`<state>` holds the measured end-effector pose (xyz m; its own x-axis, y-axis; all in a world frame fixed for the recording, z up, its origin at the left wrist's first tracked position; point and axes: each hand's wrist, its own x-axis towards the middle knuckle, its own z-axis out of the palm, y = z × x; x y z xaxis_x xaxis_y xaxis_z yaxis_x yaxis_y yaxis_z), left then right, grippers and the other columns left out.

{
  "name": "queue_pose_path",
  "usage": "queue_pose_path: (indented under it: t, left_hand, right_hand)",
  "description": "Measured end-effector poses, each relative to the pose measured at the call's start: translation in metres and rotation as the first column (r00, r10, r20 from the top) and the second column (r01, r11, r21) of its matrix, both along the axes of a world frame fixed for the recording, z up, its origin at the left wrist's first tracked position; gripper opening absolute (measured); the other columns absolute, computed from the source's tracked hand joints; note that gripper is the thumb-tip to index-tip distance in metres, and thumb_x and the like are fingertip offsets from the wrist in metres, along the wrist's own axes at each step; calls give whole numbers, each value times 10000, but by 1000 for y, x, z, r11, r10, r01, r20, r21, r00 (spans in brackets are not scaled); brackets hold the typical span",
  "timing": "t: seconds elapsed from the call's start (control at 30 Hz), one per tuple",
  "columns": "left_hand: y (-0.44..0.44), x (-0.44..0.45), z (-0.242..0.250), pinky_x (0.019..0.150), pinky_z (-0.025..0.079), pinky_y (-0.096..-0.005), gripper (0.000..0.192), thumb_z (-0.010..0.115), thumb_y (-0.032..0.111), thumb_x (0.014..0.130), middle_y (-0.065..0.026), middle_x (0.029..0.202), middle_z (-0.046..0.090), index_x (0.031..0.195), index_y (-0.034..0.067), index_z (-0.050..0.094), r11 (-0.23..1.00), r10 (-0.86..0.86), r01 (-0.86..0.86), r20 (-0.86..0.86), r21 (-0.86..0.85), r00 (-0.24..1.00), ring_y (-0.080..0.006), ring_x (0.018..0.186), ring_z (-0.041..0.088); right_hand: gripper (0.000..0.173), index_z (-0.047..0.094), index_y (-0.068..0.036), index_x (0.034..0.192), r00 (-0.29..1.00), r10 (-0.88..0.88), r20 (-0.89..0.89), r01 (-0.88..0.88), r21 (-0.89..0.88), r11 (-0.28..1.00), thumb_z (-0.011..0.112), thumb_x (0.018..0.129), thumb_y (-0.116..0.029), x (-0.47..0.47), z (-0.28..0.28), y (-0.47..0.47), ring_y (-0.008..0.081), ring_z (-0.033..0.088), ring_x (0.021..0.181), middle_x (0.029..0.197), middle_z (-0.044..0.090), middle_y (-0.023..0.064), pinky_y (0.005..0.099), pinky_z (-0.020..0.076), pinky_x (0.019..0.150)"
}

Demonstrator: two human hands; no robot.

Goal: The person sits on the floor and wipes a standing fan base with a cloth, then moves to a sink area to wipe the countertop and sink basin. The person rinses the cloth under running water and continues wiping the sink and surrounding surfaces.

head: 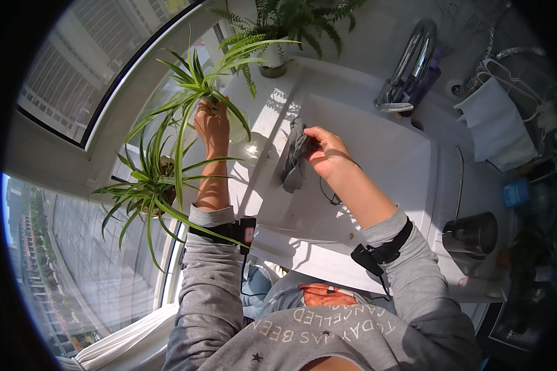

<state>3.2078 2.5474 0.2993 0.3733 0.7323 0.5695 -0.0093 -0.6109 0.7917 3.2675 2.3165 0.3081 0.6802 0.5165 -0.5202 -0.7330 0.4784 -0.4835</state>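
My left hand (212, 123) is closed around the base of a spider plant (199, 86), over the ledge by the window. Long striped leaves spread above and beside the hand, and its roots or holder are mostly hidden by my fingers. A clear glass-like vessel (238, 127) shows just right of that hand, its outline faint in the glare. With my right hand (327, 150) I pinch a crumpled grey cloth (295, 160) between thumb and fingers. The cloth hangs at the left rim of the white sink (376, 134).
A second spider plant (160, 185) stands by the window, left of my forearm. A potted fern (274, 55) is at the back corner. The chrome faucet (411, 60), a purple bottle (424, 86), a white cloth item (496, 125) and a dark cup (470, 235) line the sink's far and right sides.
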Motion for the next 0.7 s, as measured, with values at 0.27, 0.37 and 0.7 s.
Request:
queue_pose_path:
  t: [0.27,0.37,0.7]
  left_hand:
    - [12,-8,86,644,432,-240,117,640,114,829,-52,776,645,811,3,608,996,18,-20,28,89,999,-114,703,589]
    - [13,-10,104,698,437,-235,103,653,108,824,-43,791,631,827,13,613,998,-65,64,53,25,996,-121,747,592]
    - [13,-11,112,606,384,-210,136,677,125,804,-13,706,597,788,4,618,984,-164,178,255,-32,953,-58,655,492]
  right_hand:
    - [259,571,51,1021,364,399,841,-12,-424,905,519,767,53,-81,-52,97,219,570,929,1053,563,144,265,472,806]
    - [268,572,4,1063,-594,383,707,-266,-623,736,541,799,-25,-85,-78,108,267,545,1028,1146,533,130,276,456,862]
    - [514,392,-206,1360,-923,175,343,-108,-666,738,376,919,-471,-44,-87,135,255,147,1386,1461,294,-23,492,91,1118]
